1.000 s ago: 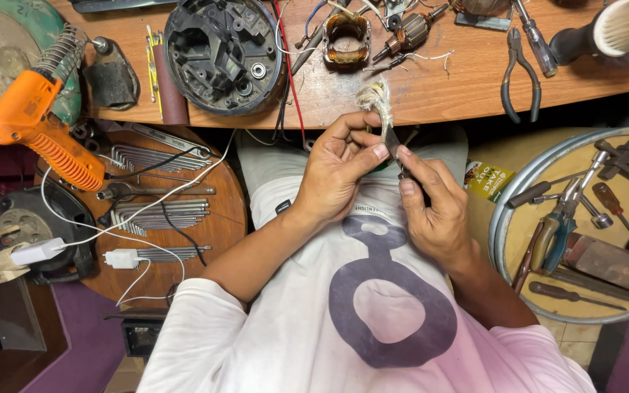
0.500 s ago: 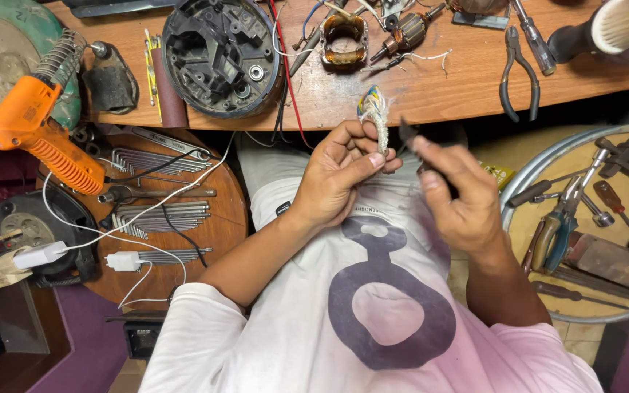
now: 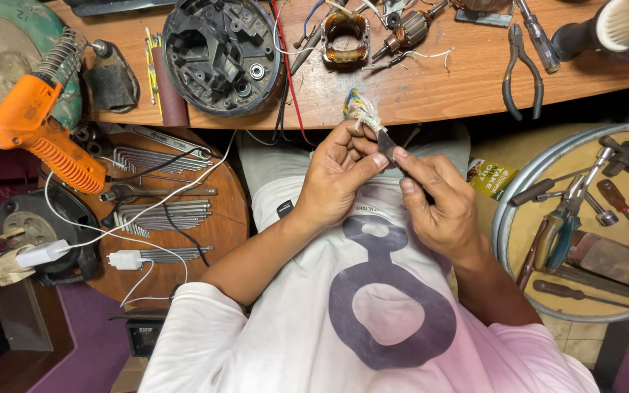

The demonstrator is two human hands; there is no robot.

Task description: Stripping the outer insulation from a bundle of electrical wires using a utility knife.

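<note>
My left hand (image 3: 336, 175) pinches a small bundle of wires (image 3: 362, 110) wrapped in white thread, with blue and yellow bits at its tip. It holds the bundle just in front of the wooden bench edge (image 3: 431, 98). My right hand (image 3: 438, 211) grips a small dark blade (image 3: 387, 144) between thumb and forefinger. The blade's tip rests against the lower end of the bundle. Both hands meet above my lap and my white shirt.
On the bench lie a black round motor housing (image 3: 221, 51), a copper-wound stator (image 3: 345, 35), an armature (image 3: 409, 30) and pliers (image 3: 522, 69). An orange heat tool (image 3: 41, 135) and hex keys (image 3: 158, 215) sit left. A round metal tray (image 3: 507, 218) of tools stands right.
My right hand drew away to the right, then came back, bringing the blade against the bundle. My left hand raised the bundle slightly toward the bench edge.
</note>
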